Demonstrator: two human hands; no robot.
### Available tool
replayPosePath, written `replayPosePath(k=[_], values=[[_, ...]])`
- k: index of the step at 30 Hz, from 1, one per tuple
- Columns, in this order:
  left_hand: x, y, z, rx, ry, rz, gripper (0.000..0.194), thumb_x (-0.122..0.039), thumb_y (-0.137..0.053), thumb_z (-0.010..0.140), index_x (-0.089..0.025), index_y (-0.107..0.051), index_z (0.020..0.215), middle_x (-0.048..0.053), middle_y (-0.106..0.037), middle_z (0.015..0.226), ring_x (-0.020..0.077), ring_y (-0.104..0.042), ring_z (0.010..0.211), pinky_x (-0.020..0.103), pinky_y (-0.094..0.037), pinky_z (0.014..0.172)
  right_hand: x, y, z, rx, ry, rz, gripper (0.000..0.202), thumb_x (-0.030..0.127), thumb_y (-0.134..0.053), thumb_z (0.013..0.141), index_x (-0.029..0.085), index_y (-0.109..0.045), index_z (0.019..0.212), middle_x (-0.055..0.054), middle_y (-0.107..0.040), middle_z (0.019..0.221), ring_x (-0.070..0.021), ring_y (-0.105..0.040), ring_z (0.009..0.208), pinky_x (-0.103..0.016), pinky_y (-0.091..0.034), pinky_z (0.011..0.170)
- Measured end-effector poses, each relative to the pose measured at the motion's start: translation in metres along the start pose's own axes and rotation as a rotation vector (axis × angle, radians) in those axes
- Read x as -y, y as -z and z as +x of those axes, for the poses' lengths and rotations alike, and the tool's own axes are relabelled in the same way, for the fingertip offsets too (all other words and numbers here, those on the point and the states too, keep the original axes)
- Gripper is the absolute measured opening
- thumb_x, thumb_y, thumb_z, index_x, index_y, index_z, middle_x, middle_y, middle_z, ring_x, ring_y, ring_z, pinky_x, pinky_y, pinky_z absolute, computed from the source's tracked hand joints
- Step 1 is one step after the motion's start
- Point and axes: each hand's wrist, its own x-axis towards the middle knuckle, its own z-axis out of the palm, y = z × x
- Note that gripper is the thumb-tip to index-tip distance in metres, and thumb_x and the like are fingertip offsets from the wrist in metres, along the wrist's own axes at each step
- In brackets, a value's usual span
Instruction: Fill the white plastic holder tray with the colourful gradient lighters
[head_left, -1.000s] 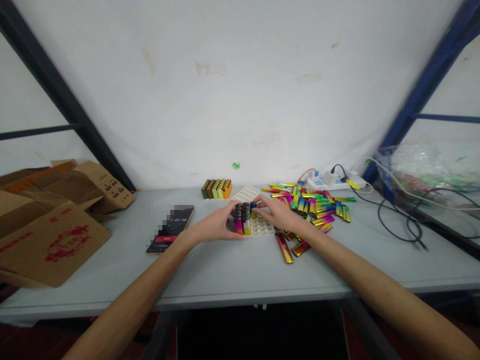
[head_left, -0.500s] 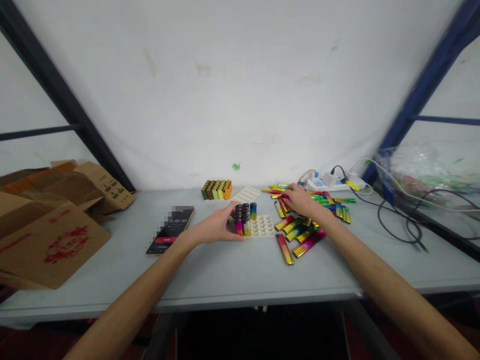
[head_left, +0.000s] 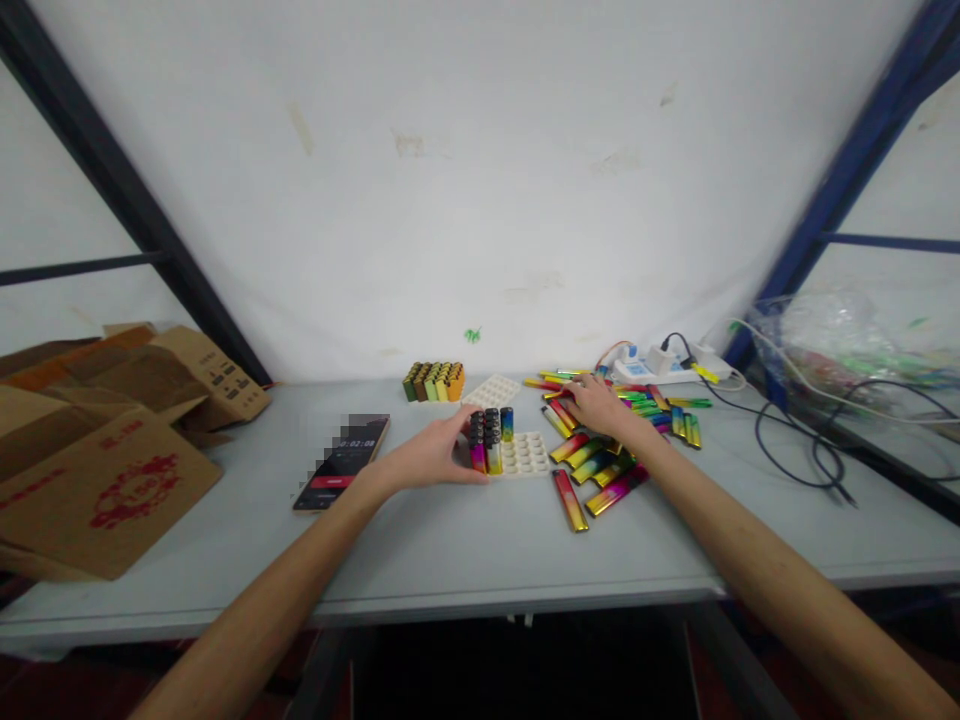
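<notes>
A white tray [head_left: 530, 455] with rows of round holes lies in front of me. Several metallic-coloured lighters [head_left: 493, 452] with black tops stand upright in its left part. My left hand [head_left: 435, 452] curves around these lighters from the left, fingers behind and thumb at the front. On the right, more lighters [head_left: 592, 455] lie in a loose pile in red, yellow, green, blue and purple. My right hand [head_left: 596, 402] reaches over the back of this pile, its fingers bent down and closed at a lighter. The fingertips are partly hidden.
Behind stand a filled block of lighters [head_left: 433, 382] and another white tray [head_left: 492, 391]. A phone [head_left: 346, 465] lies at left, beside cardboard boxes [head_left: 112, 480]. A power strip [head_left: 660, 368], dark cables [head_left: 806, 455] and a clear plastic bag [head_left: 832, 335] are at right.
My right hand has shifted slightly left among the lighters, and a red and yellow pair there lies a little differently. My left hand stays at the tray.
</notes>
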Motion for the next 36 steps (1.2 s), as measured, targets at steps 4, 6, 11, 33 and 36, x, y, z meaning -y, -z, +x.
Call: replayPosePath(k=[4,6,11,33,36], values=[[-0.001,0.000,0.000,0.000,0.004,0.005,0.090,-0.054,-0.085,0.069,-0.019,-0.044,0.142,0.014,-0.067,0.132,0.0343,-0.065,0.117,0.040,-0.051,0.096,0.006,0.005,0.000,-0.025,0.031,-0.007,0.031,0.023,-0.051,0.102,0.012,-0.069,0.125,-0.023,-0.061,0.134,-0.0335,-0.057,0.127,-0.042,-0.044,0.106],[0.000,0.000,0.000,-0.009,-0.010,0.010,0.090,-0.054,-0.085,0.070,-0.020,-0.044,0.142,0.014,-0.066,0.134,0.0346,-0.064,0.119,0.040,-0.051,0.098,0.009,0.010,-0.001,-0.056,0.079,0.006,0.026,0.023,-0.055,0.100,0.010,-0.070,0.118,-0.023,-0.064,0.131,-0.0328,-0.060,0.123,-0.041,-0.045,0.105],[0.004,-0.001,0.000,-0.025,-0.018,0.022,0.092,-0.055,-0.085,0.069,-0.019,-0.043,0.143,0.014,-0.066,0.132,0.0341,-0.065,0.116,0.041,-0.050,0.098,0.019,0.024,-0.004,-0.250,0.086,0.252,0.026,0.027,-0.050,0.105,0.015,-0.068,0.119,-0.016,-0.076,0.111,-0.0263,-0.072,0.097,-0.033,-0.050,0.088],[0.006,-0.001,0.000,-0.019,-0.072,-0.042,0.088,-0.051,-0.085,0.071,-0.022,-0.043,0.143,0.013,-0.066,0.134,0.0335,-0.065,0.118,0.043,-0.050,0.101,0.074,0.043,-0.025,-0.125,0.240,1.399,0.036,0.058,-0.057,0.097,0.023,-0.056,0.103,0.003,-0.059,0.076,-0.0140,-0.058,0.066,-0.030,-0.051,0.067],[0.005,-0.001,0.000,-0.012,-0.076,-0.052,0.087,-0.050,-0.085,0.072,-0.021,-0.043,0.143,0.013,-0.066,0.134,0.0329,-0.065,0.119,0.042,-0.051,0.101,0.083,0.043,-0.026,-0.053,0.154,1.582,0.042,0.063,-0.063,0.091,0.025,-0.055,0.105,0.008,-0.040,0.068,-0.0098,-0.039,0.053,-0.025,-0.042,0.053]])
